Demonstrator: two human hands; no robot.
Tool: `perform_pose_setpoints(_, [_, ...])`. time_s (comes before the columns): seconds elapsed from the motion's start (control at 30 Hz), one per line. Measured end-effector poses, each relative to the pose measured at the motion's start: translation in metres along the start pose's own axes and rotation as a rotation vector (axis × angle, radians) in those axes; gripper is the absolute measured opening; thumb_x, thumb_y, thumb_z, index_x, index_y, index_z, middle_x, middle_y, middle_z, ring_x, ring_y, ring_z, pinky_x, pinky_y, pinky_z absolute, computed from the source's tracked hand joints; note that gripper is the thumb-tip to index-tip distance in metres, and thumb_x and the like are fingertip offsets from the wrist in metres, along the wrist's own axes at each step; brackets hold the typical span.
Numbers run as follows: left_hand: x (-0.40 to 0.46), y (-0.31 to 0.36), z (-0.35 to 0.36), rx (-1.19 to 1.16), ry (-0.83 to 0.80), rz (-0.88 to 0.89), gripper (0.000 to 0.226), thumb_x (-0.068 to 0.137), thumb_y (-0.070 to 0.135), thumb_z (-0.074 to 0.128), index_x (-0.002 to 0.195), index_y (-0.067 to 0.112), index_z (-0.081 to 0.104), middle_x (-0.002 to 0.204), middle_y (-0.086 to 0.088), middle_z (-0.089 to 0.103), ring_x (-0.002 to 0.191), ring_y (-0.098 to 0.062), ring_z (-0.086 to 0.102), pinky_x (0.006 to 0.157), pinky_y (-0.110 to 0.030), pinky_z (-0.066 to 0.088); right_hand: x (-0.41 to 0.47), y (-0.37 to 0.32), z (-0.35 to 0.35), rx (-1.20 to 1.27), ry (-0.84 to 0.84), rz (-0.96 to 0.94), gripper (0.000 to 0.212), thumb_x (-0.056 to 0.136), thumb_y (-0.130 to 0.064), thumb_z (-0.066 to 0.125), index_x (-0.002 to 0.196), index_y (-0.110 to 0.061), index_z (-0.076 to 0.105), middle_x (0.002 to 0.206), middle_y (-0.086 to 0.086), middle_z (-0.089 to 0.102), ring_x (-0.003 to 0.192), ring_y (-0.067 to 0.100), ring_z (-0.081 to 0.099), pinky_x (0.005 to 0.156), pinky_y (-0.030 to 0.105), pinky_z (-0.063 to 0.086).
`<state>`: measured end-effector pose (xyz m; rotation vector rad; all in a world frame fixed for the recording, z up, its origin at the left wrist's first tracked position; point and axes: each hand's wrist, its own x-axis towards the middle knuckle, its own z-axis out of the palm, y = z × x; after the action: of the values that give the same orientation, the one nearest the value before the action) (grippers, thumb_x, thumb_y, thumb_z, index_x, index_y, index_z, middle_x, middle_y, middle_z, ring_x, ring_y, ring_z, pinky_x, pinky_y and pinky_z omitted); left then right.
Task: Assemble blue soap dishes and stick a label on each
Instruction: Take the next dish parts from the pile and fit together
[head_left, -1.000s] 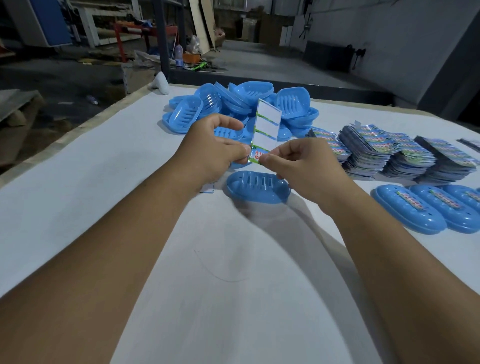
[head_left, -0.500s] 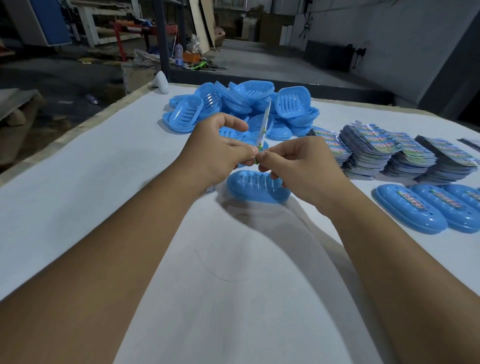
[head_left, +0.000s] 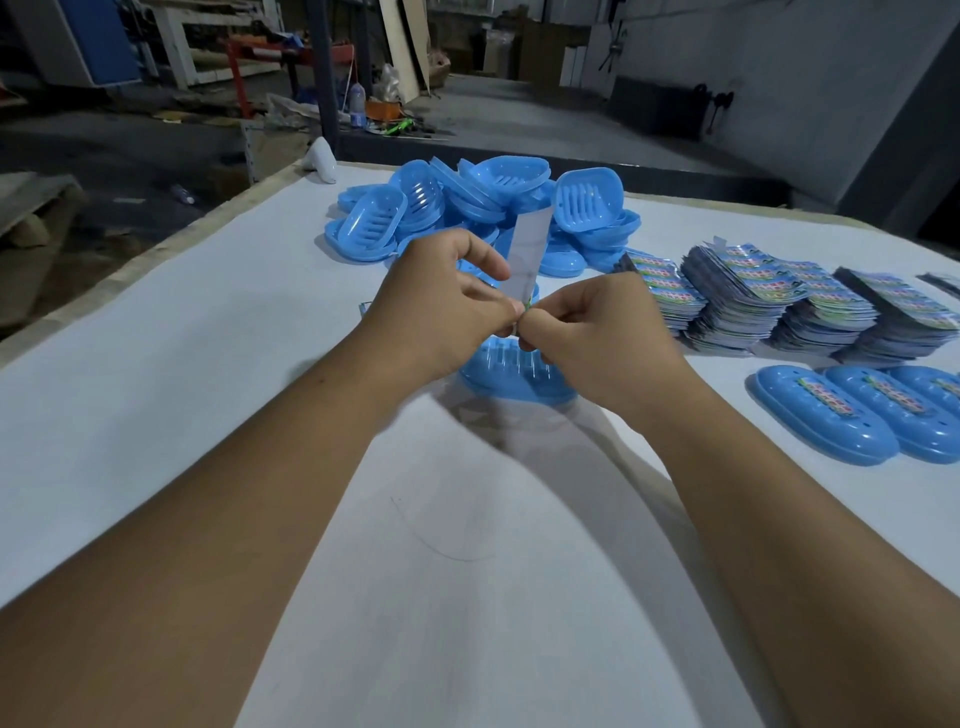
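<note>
— Rotated since the earlier frames: the label strip (head_left: 529, 249) was seen edge-on half a second ago and is now turned so that its plain white backing faces the camera, standing upright at centre frame.

— How is it held?

— Its lower end is pinched between the left hand (head_left: 441, 306) and the right hand (head_left: 597, 332), whose fingers (head_left: 511, 312) are closed narrowly against each other at that end. A sliver of green print is noted at the pinch. It is judged that a label is being peeled from the backing; whether it is fully free cannot be told.

— And the dish to be labelled?

— An assembled soap dish (head_left: 514, 379) lies on the counter (head_left: 182, 338) directly below the hands, partly hidden by them, no label seen on it. Three labelled dishes (head_left: 826, 410) are lined at right of frame. Unassembled parts are heaped in a pile (head_left: 467, 208) at upper centre, with label stacks (head_left: 779, 296) to its right.

— Consequence?

— Sticking is judged to be next; much stock remains.
</note>
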<state>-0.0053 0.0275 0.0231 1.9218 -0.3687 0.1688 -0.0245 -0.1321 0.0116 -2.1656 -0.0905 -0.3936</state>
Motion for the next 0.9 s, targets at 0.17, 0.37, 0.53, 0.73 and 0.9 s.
perform_pose_setpoints(0.17, [0.001, -0.002, 0.001, 0.037, 0.012, 0.003, 0.027, 0.082, 0.017, 0.080, 0.090, 0.028, 0.057, 0.069, 0.013, 0.075, 0.060, 0.002, 0.068, 0.047, -0.009, 0.043, 0.000, 0.001, 0.002, -0.008, -0.002, 0.012, 0.035, 0.070, -0.038, 0.061, 0.068, -0.005, 0.072, 0.059, 0.022, 0.054, 0.048, 0.013, 0.033, 0.050, 0.025, 0.030])
perform_pose_setpoints(0.37, [0.003, -0.003, -0.001, 0.043, 0.019, -0.005, 0.032, 0.081, 0.015, 0.080, 0.092, 0.031, 0.054, 0.072, 0.012, 0.076, 0.073, -0.007, 0.074, 0.082, -0.035, 0.058, 0.002, 0.000, -0.003, 0.090, -0.073, 0.056, 0.031, 0.074, -0.040, 0.065, 0.068, -0.012, 0.077, 0.075, 0.018, 0.072, 0.059, 0.019, 0.057, 0.050, 0.035, 0.051])
perform_pose_setpoints(0.53, [0.003, -0.001, -0.003, 0.057, 0.057, -0.031, 0.031, 0.078, 0.016, 0.078, 0.091, 0.031, 0.054, 0.072, 0.012, 0.076, 0.071, -0.007, 0.072, 0.073, -0.031, 0.056, 0.003, 0.001, -0.007, 0.145, -0.097, 0.108, 0.021, 0.086, -0.020, 0.072, 0.071, -0.007, 0.078, 0.082, 0.021, 0.074, 0.062, 0.020, 0.057, 0.046, 0.025, 0.049])
perform_pose_setpoints(0.73, [0.006, -0.001, -0.011, 0.143, 0.136, -0.105, 0.030, 0.076, 0.015, 0.075, 0.089, 0.030, 0.053, 0.077, 0.005, 0.076, 0.061, -0.005, 0.062, 0.053, -0.023, 0.045, 0.001, -0.004, -0.014, 0.187, -0.101, 0.164, 0.023, 0.083, -0.021, 0.077, 0.064, -0.009, 0.075, 0.067, 0.005, 0.072, 0.057, 0.008, 0.056, 0.043, 0.022, 0.045])
perform_pose_setpoints(0.9, [0.010, -0.009, -0.023, 0.381, 0.182, -0.131, 0.026, 0.079, 0.020, 0.071, 0.098, 0.026, 0.055, 0.097, 0.000, 0.070, 0.085, -0.020, 0.063, 0.072, -0.032, 0.048, 0.001, -0.004, -0.019, 0.201, -0.126, 0.223, 0.026, 0.082, -0.021, 0.075, 0.057, -0.013, 0.074, 0.073, 0.007, 0.074, 0.057, 0.007, 0.060, 0.043, 0.020, 0.045])
